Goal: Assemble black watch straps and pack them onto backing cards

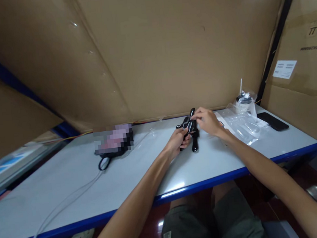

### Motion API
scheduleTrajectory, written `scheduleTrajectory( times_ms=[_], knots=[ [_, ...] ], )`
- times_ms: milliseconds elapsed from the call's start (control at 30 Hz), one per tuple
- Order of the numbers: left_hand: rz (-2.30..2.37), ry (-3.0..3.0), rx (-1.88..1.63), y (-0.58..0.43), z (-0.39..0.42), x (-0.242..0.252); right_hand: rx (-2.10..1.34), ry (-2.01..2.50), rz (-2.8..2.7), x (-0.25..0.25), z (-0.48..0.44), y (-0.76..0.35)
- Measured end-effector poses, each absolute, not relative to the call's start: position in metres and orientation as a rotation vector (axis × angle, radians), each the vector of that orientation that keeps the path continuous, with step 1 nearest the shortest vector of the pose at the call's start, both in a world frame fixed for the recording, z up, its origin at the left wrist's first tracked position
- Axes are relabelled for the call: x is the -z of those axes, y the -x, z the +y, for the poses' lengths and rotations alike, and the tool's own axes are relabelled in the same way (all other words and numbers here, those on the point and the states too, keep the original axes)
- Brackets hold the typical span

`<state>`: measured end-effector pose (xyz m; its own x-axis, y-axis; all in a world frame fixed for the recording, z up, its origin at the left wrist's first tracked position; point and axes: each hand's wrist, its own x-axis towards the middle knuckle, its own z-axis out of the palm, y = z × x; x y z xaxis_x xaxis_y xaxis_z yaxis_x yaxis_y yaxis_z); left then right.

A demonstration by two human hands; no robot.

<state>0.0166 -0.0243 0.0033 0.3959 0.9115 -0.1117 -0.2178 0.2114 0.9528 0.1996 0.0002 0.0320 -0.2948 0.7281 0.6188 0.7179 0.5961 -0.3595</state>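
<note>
My left hand [181, 138] is closed around a glossy black handle-like part [187, 129], held just above the white tabletop. My right hand [206, 120] is at the upper end of that part, thumb and fingertips pinched together. What sits between those fingertips is too small to make out. Beneath and beside the held part lie more glossy black pieces of similar shape; one long rounded piece [195, 144] points toward the table's front edge. Their exact number and kind are hard to tell because the hands overlap them.
Clear plastic bags [241, 126] lie right of my right hand, near a lidded cup with a straw [245, 99]. A black phone [273, 121] rests farther right. On the left is a blurred device [113, 141] with a white cable [70, 196]. Cardboard [167, 49] walls the back.
</note>
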Motion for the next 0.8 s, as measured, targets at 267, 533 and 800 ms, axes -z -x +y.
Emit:
scheduleTrajectory(
  times_ms=[267,533,800],
  knots=[
    [0.84,-1.123,-1.033,-0.019,-0.023,-0.001,0.022,1.892,-2.045,-0.028,0.02,-0.237],
    [0.719,-1.259,-1.053,-0.025,-0.029,-0.004,0.05,2.003,-2.259,-0.01,0.019,-0.226],
    [0.672,-1.222,-1.081,-0.025,-0.031,-0.007,0.009,1.972,-2.264,-0.006,0.024,-0.225]
  ],
)
